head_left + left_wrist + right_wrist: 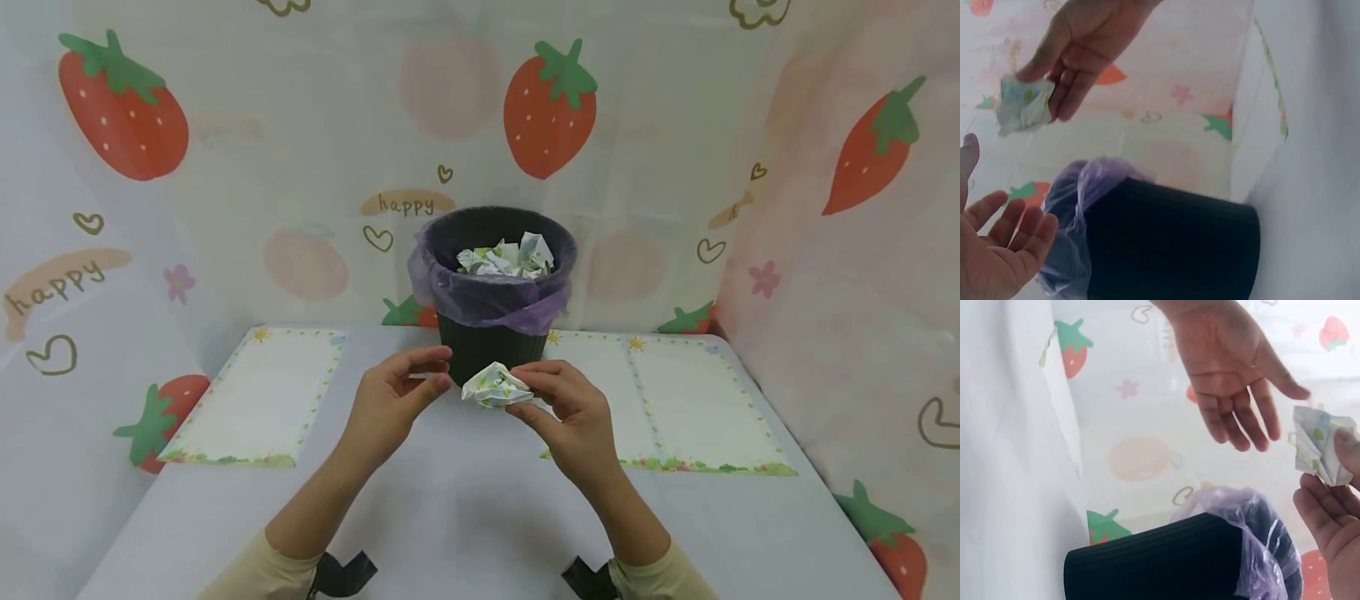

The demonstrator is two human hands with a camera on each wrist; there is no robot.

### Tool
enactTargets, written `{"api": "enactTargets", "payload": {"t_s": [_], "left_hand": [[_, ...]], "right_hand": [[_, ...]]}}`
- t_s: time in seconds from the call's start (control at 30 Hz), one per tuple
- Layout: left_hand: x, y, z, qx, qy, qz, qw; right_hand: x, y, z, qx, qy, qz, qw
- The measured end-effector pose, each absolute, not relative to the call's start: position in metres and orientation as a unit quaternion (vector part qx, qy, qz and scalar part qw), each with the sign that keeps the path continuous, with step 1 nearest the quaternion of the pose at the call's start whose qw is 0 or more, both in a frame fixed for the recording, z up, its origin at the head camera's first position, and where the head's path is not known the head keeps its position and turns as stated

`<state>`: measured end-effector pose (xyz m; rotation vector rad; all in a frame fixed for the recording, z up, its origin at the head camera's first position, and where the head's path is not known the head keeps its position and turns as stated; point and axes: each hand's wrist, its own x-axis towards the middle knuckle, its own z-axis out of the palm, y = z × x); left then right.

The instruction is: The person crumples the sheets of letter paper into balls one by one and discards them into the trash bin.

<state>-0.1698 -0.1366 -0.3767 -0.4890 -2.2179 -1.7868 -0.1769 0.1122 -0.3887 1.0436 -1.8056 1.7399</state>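
Observation:
A crumpled sheet of paper [495,387], white with green and blue print, is pinched between the thumb and fingers of my right hand [573,412]. To its left my left hand [393,396] is raised with relaxed, slightly bent fingers and holds nothing. In the right wrist view a gap shows between the left hand [1235,381] and the crumpled paper [1322,444]. Just behind both hands stands a black trash bin [480,346], lined with a purple plastic bag [491,302]. Several crumpled papers [510,258] lie inside it, near the rim.
On the white table [450,517], a flat sheet with a floral border [251,392] lies at the left. Similar bordered sheets [697,404] lie side by side at the right. A strawberry-print cloth [637,167] encloses the back and sides.

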Motion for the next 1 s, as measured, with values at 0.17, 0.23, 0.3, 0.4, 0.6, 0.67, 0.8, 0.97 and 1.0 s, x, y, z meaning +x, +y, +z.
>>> {"api": "enactTargets", "payload": {"t_s": [0.17, 0.23, 0.3, 0.4, 0.6, 0.67, 0.8, 0.97, 1.0], "left_hand": [[-0.191, -0.151, -0.361, -0.146, -0.765, -0.612, 0.140], [-0.199, -0.155, -0.353, -0.142, -0.762, -0.615, 0.144], [-0.208, -0.158, -0.345, -0.137, -0.763, -0.615, 0.144], [-0.222, -0.163, -0.335, -0.127, -0.775, -0.603, 0.141], [-0.255, -0.169, -0.319, -0.126, -0.808, -0.556, 0.148], [-0.265, -0.171, -0.316, -0.129, -0.817, -0.542, 0.148], [-0.283, -0.173, -0.310, -0.117, -0.840, -0.515, 0.127], [-0.303, -0.177, -0.308, -0.112, -0.861, -0.485, 0.105], [-0.307, -0.177, -0.308, -0.114, -0.864, -0.480, 0.104]], "right_hand": [[-0.177, 0.114, -0.385, 0.361, -0.647, 0.638, 0.209], [-0.177, 0.115, -0.385, 0.353, -0.646, 0.645, 0.204], [-0.177, 0.115, -0.385, 0.345, -0.645, 0.652, 0.197], [-0.178, 0.117, -0.386, 0.336, -0.643, 0.661, 0.191], [-0.181, 0.120, -0.388, 0.343, -0.634, 0.669, 0.180], [-0.182, 0.121, -0.389, 0.352, -0.626, 0.675, 0.172], [-0.184, 0.123, -0.389, 0.364, -0.610, 0.689, 0.145], [-0.185, 0.123, -0.389, 0.360, -0.603, 0.701, 0.122], [-0.185, 0.123, -0.389, 0.358, -0.603, 0.703, 0.119]]}}
